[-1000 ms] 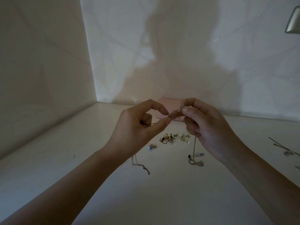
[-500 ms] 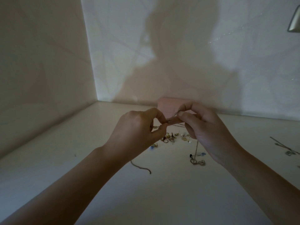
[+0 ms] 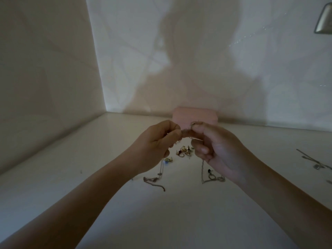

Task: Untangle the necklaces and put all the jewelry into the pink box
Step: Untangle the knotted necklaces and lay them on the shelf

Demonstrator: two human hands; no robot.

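Above the middle of the table (image 3: 179,221), the left hand (image 3: 152,142) and the right hand (image 3: 217,151) are held close together, fingertips nearly meeting. Both are curled: a tangled necklace chain (image 3: 186,134) is pinched between thumb and forefinger of each, the short stretch between them being too blurred for detail. From the left hand one strand (image 3: 161,169) is hung down to the tabletop, where its end is laid in a loose curl. From the right hand a second strand (image 3: 202,170) is hung likewise, ending beside a few small rings (image 3: 217,178) and a dark bead (image 3: 209,170). Below and between the hands, a cluster of small gold earrings (image 3: 185,152) is scattered on the surface; a blue-stoned piece (image 3: 168,159) is set just left of it. Behind the hands, against the back wall (image 3: 197,51), the pink box (image 3: 195,115) is placed; whether it is lidded cannot be told. Well apart at the right edge, a further silver chain (image 3: 312,161) is laid out. At the upper right corner, part of a metal lampshade (image 3: 324,20) is seen.
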